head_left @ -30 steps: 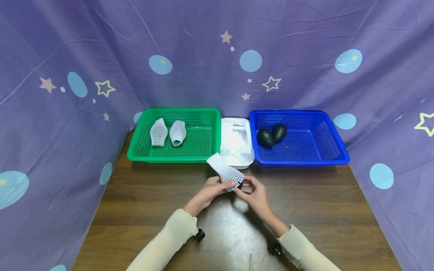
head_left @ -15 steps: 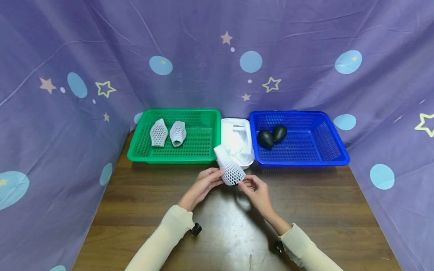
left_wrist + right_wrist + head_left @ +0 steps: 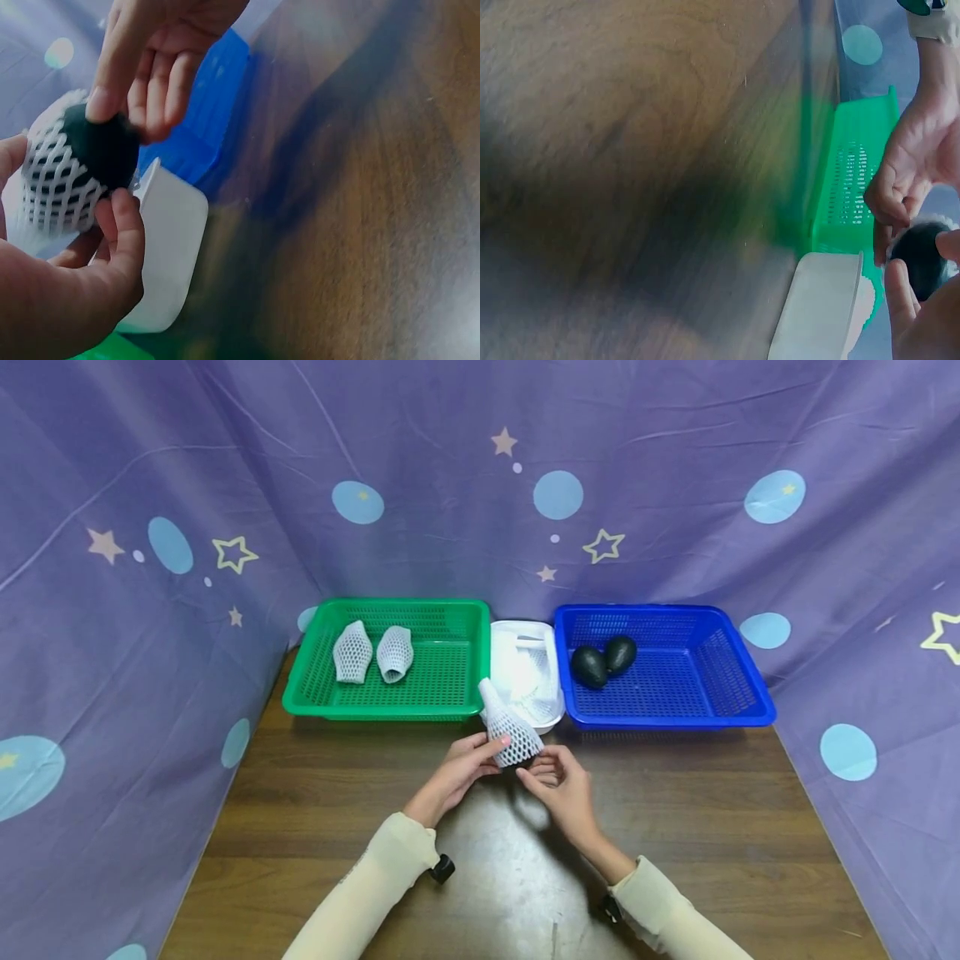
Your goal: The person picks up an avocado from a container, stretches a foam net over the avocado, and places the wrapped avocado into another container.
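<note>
A white foam net (image 3: 512,737) covers most of a dark avocado, whose bare end (image 3: 105,146) shows in the left wrist view. My left hand (image 3: 457,774) grips the netted fruit from the left side, fingers curled around it. From the right, my right hand (image 3: 567,791) holds the avocado's bare end with thumb and fingers. The net's narrow empty end points up and away, over the edge of the white container (image 3: 551,720). In the right wrist view the dark end (image 3: 921,259) lies between both hands' fingers.
At the left, a green basket (image 3: 390,712) holds two netted pieces (image 3: 352,653). The white container between the baskets has white netting in it. A blue basket (image 3: 675,722) at the right holds two dark avocados (image 3: 588,667). A patterned purple curtain stands behind the wooden table (image 3: 720,827).
The net's narrow end has swung more upright and the netted fruit has shifted slightly up. My left hand moved off a little, then closed in around the fruit again.
</note>
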The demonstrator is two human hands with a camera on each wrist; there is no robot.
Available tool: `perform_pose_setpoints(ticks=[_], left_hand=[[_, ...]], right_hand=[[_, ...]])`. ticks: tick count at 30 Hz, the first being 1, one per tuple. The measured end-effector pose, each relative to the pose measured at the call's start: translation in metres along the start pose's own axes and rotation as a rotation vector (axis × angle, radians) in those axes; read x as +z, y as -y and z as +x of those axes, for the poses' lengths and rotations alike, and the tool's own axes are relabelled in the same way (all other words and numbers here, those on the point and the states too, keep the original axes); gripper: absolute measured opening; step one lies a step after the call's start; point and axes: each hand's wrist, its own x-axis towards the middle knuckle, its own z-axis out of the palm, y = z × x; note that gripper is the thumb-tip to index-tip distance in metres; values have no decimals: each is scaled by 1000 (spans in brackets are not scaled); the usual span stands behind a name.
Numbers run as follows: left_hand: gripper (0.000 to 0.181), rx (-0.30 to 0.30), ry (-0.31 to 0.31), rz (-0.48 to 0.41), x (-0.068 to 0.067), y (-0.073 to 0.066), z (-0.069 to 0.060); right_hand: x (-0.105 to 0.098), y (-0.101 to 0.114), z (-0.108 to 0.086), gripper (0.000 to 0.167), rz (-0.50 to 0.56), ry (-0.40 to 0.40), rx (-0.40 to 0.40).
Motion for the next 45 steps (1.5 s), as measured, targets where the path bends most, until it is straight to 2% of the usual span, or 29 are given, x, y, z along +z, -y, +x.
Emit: perform_pose_setpoints(ticks=[7,13,17,22,28,32,34,37,41,45], left_hand=[[41,-19,-47,47,12,6,0],[37,-51,-46,67,11,6,-3],[41,-65,-1,49,8,5,-4],[47,-53,97,-77,6,6,-4],[49,-34,139,-130,9,12,-4],[46,-17,133,-170,11,14,-4],[45,-18,123,-201,12,15,-4],[46,-14,123,-219,12,15,-4],[45,-22,163,-192,10,14,-3],[43,-27,216,-145,7,13,-4]], right_hand=[[2,-1,-2,34,-33,-37,-11],[4,2,-1,36,-191,-105,-133],[3,6,0,46,-224,-118,-217],[3,5,1,63,-240,-93,-288],[3,-16,7,45,-244,-128,-420],[0,-28,12,32,-231,-148,-454],[-1,-31,14,31,-234,-150,-460],[-3,-33,16,42,-284,-141,-465],[-5,-34,19,72,-349,-78,-466],[-6,-37,19,82,-361,-24,-517]])
